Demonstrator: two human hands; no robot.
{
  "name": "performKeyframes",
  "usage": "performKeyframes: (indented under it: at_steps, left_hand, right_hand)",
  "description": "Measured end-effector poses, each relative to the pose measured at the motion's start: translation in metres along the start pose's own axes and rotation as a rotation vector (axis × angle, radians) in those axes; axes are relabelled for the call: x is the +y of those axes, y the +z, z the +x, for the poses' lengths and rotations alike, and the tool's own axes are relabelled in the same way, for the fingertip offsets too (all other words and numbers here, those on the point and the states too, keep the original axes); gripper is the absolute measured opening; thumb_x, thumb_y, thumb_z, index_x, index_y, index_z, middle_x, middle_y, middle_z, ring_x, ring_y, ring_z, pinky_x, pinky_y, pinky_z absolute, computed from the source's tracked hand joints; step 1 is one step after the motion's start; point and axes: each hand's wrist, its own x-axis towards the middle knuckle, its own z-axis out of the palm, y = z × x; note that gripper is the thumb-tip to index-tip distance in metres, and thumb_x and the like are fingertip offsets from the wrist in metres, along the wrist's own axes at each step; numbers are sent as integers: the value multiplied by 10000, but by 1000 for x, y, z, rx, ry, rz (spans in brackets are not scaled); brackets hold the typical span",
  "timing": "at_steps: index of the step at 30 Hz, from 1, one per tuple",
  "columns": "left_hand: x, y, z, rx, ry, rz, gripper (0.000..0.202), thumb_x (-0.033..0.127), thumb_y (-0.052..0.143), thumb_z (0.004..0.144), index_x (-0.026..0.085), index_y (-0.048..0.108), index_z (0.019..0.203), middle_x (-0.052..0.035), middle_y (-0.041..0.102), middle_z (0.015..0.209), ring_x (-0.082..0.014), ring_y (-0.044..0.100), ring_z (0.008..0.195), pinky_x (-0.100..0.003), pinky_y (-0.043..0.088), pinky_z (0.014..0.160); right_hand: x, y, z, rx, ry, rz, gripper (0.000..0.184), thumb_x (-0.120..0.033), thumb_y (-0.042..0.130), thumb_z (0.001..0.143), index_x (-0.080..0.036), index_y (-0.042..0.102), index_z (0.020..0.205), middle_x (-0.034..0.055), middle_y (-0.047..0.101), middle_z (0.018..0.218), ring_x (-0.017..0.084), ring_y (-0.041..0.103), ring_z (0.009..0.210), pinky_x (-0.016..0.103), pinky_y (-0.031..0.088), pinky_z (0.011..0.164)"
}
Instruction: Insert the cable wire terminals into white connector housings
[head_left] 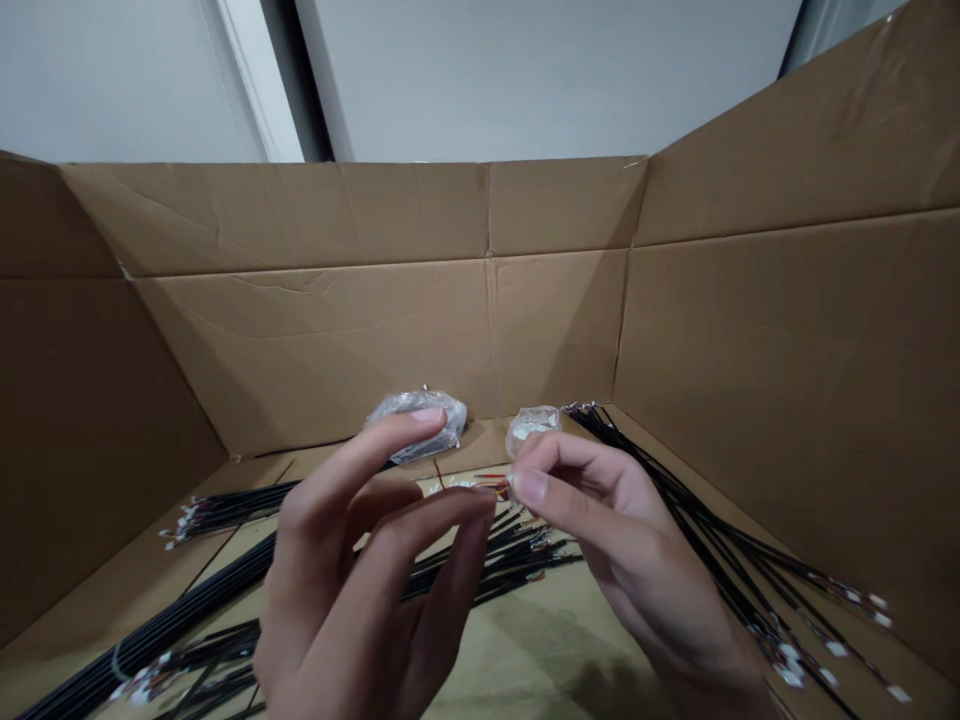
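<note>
Between cardboard walls (322, 335): coloured wires (492, 485) pinched in right hand (626, 530). Left hand (360, 560) alongside, forefinger raised, grip unclear; hides part of black cables (196, 602). Plastic bags (452, 434) behind, partly covered.

Dim light; left wall (97, 420) shadowed; wires (493, 487) perhaps blurred.

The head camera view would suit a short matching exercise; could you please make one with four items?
1. Thin orange and red wires
2. Straight black cable bundle with pale band
3. Larger clear plastic bag
4. Brown cardboard wall panel

A. Standing across the back
B. At the fingertips of the bare right hand
C. Lower left of the picture
D. Behind a raised finger of the bare left hand

Right pairs: 1-B; 2-C; 3-D; 4-A
</note>
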Motion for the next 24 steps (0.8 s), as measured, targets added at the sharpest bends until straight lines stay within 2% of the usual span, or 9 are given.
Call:
performKeyframes:
  at_steps: [8, 15, 24]
  left_hand:
    - [-3, -4, 0, -36, 28, 20, 261, 118, 621, 974, 329, 697, 1107, -33, 579, 1409, -182, 705, 807, -407, 659, 691]
    - [-4, -4, -2, -26, 38, 15, 256, 105, 620, 969, 319, 692, 1091, -38, 594, 1386, -175, 715, 789, -393, 662, 693]
    - [-2, -2, 1, -54, 60, 25, 233, 118, 603, 986, 314, 678, 1089, -50, 593, 1377, -172, 714, 788, -380, 671, 679]
  right_hand:
    - [-1, 2, -3, -5, -40, -68, 291, -447, 834, 888, -240, 711, 724, -40, 482, 702, 155, 397, 704, 321, 309, 673]
    - [-1, 2, -4, -2, -70, -100, 289, -466, 818, 902, -244, 709, 751, -30, 509, 744, 173, 427, 755, 330, 334, 739]
    - [1, 3, -4, 2, -81, -108, 285, -455, 808, 913, -246, 697, 754, -26, 516, 758, 180, 423, 765, 339, 333, 748]
